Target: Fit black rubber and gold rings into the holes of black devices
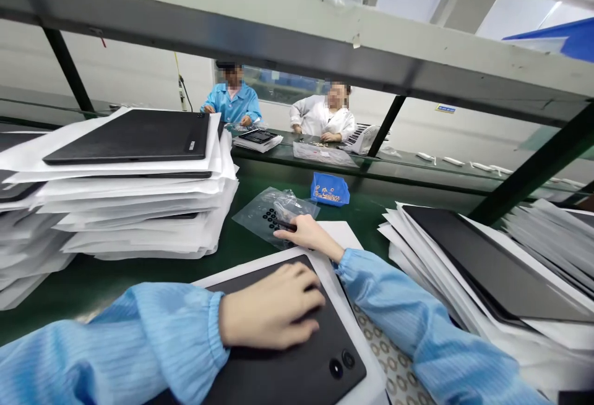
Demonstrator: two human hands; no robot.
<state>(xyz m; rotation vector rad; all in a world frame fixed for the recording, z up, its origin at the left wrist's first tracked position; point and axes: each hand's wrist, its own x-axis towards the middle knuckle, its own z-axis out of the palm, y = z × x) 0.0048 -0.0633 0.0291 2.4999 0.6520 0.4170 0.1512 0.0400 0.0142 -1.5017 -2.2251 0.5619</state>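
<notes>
My left hand (pixel 273 306) lies over the dark back of a tablet (pixel 278 374), with its fingers apart and loosely bent, holding nothing. Two round camera spots show near that tablet's corner, and white sheet material lies beneath it. Farther forward, my right hand (pixel 309 233) is closed around a slim black pen-like tool (pixel 286 225); its exact kind does not show. The tool's tip is over a clear plastic bag (pixel 253 214) with several small black rings (pixel 270 214). Under my right forearm is a sheet of ring-shaped stickers (pixel 387 362).
Tall stacks of tablets between white sheets (pixel 148 207) stand at left, with another stack (pixel 431 269) at right. A blue tray (pixel 330 189) of small ring parts sits behind the bag. A shelf beam (pixel 297 28) crosses overhead. Two people (pixel 234 99) sit across the bench.
</notes>
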